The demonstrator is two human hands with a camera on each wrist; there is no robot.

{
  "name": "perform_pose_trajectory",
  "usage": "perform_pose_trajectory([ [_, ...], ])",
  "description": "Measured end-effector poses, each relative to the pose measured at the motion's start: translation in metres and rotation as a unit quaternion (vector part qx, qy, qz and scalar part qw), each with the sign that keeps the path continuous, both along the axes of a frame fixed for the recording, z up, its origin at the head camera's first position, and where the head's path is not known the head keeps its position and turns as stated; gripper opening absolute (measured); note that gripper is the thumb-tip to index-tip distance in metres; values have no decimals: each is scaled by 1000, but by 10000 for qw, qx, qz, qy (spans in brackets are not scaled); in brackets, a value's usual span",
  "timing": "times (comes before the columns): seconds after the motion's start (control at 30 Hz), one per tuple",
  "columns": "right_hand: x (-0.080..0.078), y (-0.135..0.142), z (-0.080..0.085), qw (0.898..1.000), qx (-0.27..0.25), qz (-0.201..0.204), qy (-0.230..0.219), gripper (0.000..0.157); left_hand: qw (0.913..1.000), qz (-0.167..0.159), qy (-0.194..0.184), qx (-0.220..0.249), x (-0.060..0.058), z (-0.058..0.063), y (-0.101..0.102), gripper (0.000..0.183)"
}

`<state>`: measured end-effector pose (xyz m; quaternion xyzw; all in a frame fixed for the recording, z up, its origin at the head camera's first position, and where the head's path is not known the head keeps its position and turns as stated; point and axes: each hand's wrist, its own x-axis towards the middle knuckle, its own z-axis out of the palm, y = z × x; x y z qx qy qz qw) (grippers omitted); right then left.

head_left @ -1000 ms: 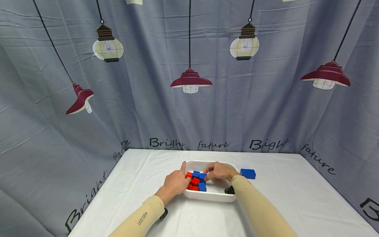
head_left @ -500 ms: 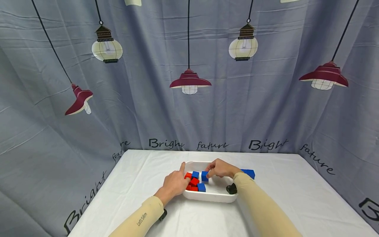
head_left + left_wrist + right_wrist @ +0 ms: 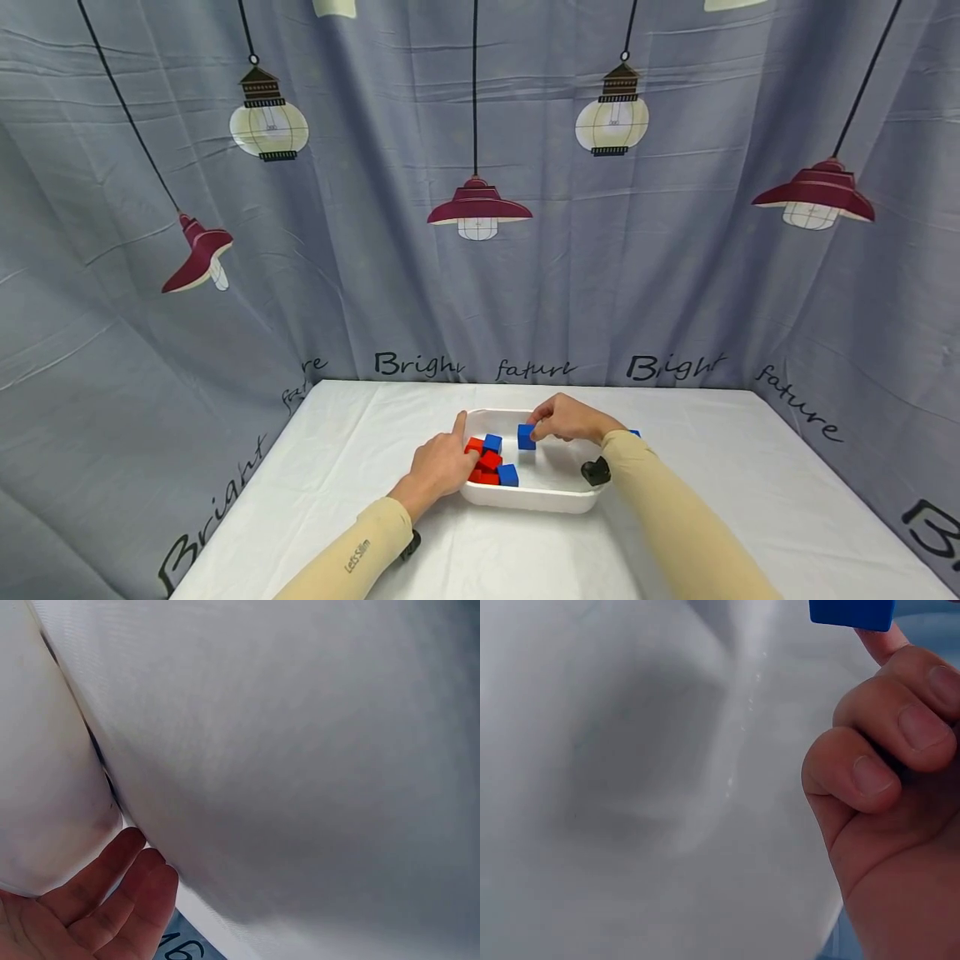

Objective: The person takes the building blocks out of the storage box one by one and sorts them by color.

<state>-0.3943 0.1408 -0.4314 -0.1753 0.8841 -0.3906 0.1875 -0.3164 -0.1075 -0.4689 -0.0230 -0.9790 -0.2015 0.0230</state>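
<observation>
A blue cube (image 3: pixel 526 437) is pinched between the thumb and fingers of my right hand (image 3: pixel 573 418), above the floor of a white tray (image 3: pixel 525 499). In the right wrist view that cube (image 3: pixel 851 613) shows at the top edge, the other fingers curled below it. My left hand (image 3: pixel 438 467) grips the tray's left side, thumb over the rim and forefinger pointing up along it. The left wrist view has its fingers (image 3: pixel 154 896) against the outer wall. Several red cubes (image 3: pixel 491 461) and two blue cubes (image 3: pixel 507 475) lie in the tray's left end, partly hidden by the left thumb.
A larger blue block (image 3: pixel 634 432) sits on the white-covered table (image 3: pixel 525 550), right of the tray, mostly hidden behind the right forearm. A black wrist camera (image 3: pixel 596 472) hangs under the right wrist, over the tray's right end. A grey patterned curtain (image 3: pixel 480 292) surrounds the table.
My right hand has lifted a blue cube off the group and moved it up and right. The left hand keeps its grip. The right forearm now covers most of the blue block.
</observation>
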Motion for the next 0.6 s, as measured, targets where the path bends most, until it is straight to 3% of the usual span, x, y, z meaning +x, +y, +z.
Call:
perform_pose_trajectory([
  [0.33, 2, 18, 14, 9994, 149, -320, 58, 30, 9999, -91, 71, 4, 0, -1, -2, 74],
  [0.6, 3, 38, 21, 9997, 5, -187, 151, 29, 9999, -119, 104, 6, 1, 0, -1, 74],
])
